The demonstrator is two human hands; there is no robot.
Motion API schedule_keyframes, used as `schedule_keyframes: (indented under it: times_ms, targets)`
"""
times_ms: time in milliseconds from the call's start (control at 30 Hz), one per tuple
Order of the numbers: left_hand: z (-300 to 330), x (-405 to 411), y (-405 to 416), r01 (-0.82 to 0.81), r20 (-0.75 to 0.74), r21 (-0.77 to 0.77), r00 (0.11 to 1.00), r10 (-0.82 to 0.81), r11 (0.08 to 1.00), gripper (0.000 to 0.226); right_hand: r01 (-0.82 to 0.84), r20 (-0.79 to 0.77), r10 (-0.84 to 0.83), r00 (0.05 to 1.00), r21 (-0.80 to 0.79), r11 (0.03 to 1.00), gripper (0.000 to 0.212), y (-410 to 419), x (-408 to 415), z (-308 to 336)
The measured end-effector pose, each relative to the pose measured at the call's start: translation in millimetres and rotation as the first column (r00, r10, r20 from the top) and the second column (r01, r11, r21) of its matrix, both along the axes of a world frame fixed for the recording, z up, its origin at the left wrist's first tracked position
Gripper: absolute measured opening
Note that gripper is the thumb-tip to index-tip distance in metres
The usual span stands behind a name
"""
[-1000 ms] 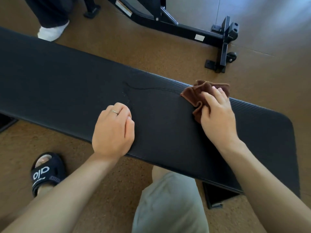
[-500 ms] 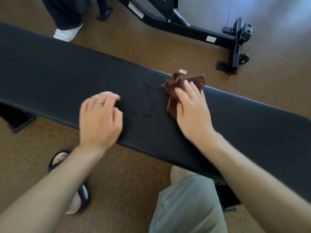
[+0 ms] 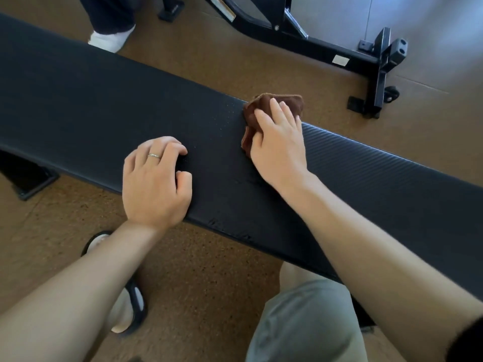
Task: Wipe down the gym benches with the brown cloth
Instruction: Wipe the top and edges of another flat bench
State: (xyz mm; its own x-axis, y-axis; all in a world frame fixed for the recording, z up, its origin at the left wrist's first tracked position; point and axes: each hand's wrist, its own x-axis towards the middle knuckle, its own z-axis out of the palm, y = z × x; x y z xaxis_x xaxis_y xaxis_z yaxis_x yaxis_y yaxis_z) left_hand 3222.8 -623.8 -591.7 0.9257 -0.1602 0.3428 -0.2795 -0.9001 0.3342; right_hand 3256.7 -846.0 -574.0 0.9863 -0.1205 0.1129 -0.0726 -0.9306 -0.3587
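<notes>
Head cam: R hand point(image 3: 277, 145) flat, fingers straight, pressing the brown cloth point(image 3: 261, 101) at the bench point(image 3: 104, 100) far edge, L hand point(image 3: 156, 184) loosely curled, empty, resting on the pad; risk imo: cloth's bunched and overhanging the lip, so a hard push could drop it to the floor point(image 3: 209, 270).

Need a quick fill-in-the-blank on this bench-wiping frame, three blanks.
1. The right hand presses a ____ cloth onto the bench.
2. The left hand rests on the bench and holds ____.
3. The left hand wears a ____ on one finger.
Missing: brown; nothing; ring.
</notes>
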Motion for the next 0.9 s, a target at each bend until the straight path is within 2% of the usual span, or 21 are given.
schedule_keyframes:
  times_ms: [100,200,433,733,900]
  targets:
    - [-0.9,-0.5,1.8,0.005,0.016,-0.003,1.000,-0.005,1.000,0.036,-0.113,0.065,0.112,0.992,0.018,0.993,0.051,23.2,-62.4,2.2]
    - [-0.1,0.7,2.6,0.017,0.002,-0.003,1.000,-0.017,1.000,0.036,-0.244,-0.003,0.244,0.970,0.028,0.969,0.051,47.6,-123.8,3.3]
    - [-2.2,0.1,1.8,0.003,0.004,-0.009,1.000,-0.003,1.000,0.034,-0.280,0.011,0.280,0.960,-0.011,0.960,0.042,64.2,-50.9,-3.2]
    - [-1.1,-3.1,-0.5,-0.005,0.023,-0.037,1.000,0.006,0.999,0.038,-0.371,-0.027,0.371,0.928,0.001,0.929,0.050,34.3,-160.0,-1.1]
    - [-2.2,-2.0,1.3,0.016,0.037,-0.042,0.999,-0.014,0.999,0.038,-0.443,-0.028,0.444,0.896,-0.152,0.884,0.048,51.1,-141.1,-1.2]
